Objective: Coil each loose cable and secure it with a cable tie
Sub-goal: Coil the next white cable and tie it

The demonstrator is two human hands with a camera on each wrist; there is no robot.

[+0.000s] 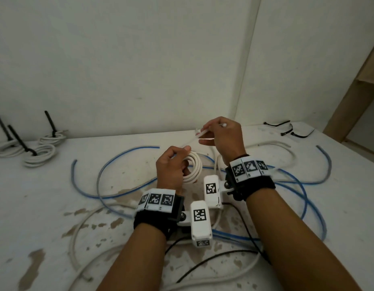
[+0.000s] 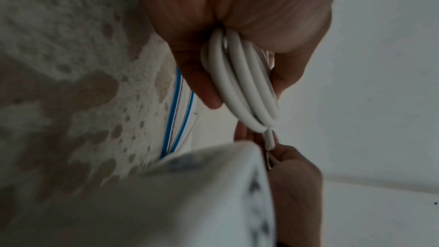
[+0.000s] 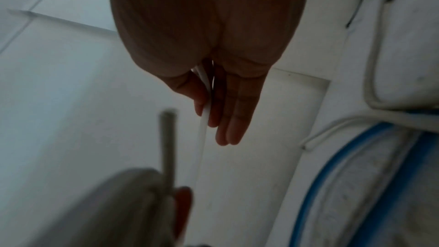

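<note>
A: Head view, entry one. White coil [image 1: 193, 169] held above the table [image 1: 56, 206], several turns stacked, gripped by left hand [image 1: 171, 166]; fingers curled through and round the loops.

B: Left wrist view agrees. Loops [image 2: 244, 85] bunched between thumb and fingers, cut end hanging free below the bundle.

A: White cable tie [image 1: 199, 135] pinched in right hand [image 1: 223, 135], thumb against forefinger, raised just above and behind the coil. Right wrist view: strap [image 3: 204, 119] running along the thumb side, the other fingers straight and pressed together.

B: Step judged: coiling of this cable finished, tying just begun. Tie not yet round the bundle, as far as can be seen.

A: Next move, as a judgement: thread the strap through the coil's centre, wrap across all turns, feed tail into head, pull snug. Calls for a steady left grip so loops do not spring apart.

B: Beyond: three tied coils [image 1: 38, 156] at far left with black ties upright. Loose blue cables [image 1: 127, 152] and white cables [image 1: 272, 143] sprawled on the table, still to coil. Spare black ties [image 1: 289, 129] far right.
</note>
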